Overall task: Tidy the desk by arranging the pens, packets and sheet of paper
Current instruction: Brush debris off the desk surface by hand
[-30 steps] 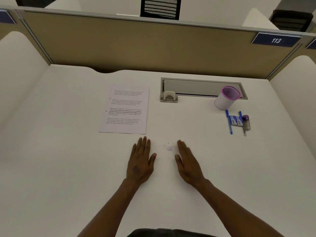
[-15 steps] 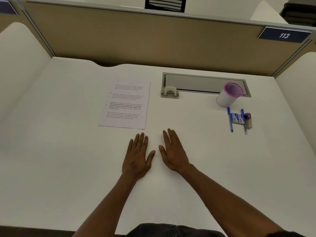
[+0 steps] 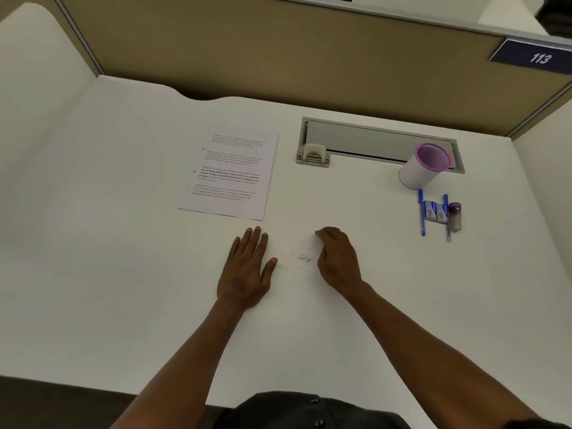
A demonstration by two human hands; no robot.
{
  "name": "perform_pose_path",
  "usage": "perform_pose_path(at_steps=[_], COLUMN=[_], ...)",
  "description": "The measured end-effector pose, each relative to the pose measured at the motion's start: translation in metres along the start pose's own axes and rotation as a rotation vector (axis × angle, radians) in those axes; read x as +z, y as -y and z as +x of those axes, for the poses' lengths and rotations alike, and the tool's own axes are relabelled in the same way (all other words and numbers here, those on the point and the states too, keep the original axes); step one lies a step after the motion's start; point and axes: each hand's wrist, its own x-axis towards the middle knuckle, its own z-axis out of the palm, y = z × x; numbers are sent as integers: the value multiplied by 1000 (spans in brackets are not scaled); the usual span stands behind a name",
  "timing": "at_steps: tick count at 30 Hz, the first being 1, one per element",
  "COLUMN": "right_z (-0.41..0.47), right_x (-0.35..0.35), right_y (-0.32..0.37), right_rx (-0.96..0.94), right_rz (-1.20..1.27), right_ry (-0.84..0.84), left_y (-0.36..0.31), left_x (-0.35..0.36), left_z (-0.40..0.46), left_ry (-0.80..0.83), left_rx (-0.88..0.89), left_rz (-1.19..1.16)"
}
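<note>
The sheet of paper (image 3: 230,176) lies at eleven o'clock on the surface (image 3: 123,243), just beyond the left hand (image 3: 247,267), which rests flat with its fingers spread wide. The right hand (image 3: 337,258) curls loosely, holding nothing. At two o'clock, the pens (image 3: 421,215) and packets (image 3: 435,211) crowd beside a tilted cup (image 3: 422,170); a careless reach could topple it.

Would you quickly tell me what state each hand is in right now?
Left hand: open, flat on the desk, holding nothing.
Right hand: fingers curled under; holding anything cannot be told.
</note>
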Motion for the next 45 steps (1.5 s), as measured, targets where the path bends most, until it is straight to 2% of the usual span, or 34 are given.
perform_pose_path(at_steps=[4,7,12,17,22,29,33,45], right_z=[-8,-25,-16,-29,-24,-16,-15,-29], right_x=[6,9,-4,1,-2,15,17,19], right_y=[6,10,7,21,20,53,48,41], right_rx=[-93,-188,126,25,161,111,86,-144], right_rz=[-99,-78,-101,-190,-235,-133,-97,-266], right_ry=[128,180,61,181,206,194,184,241], left_y=[-1,-1,0,0,1,1,2,1], left_x=[-1,-2,-1,-1,0,1,1,1], left_z=[0,-1,2,3,4,4,4,3], left_ry=[-6,0,38,66,80,78,79,49], left_rx=[-2,-7,7,20,11,16,14,21], left_rz=[-20,-14,54,86,84,67,61,60])
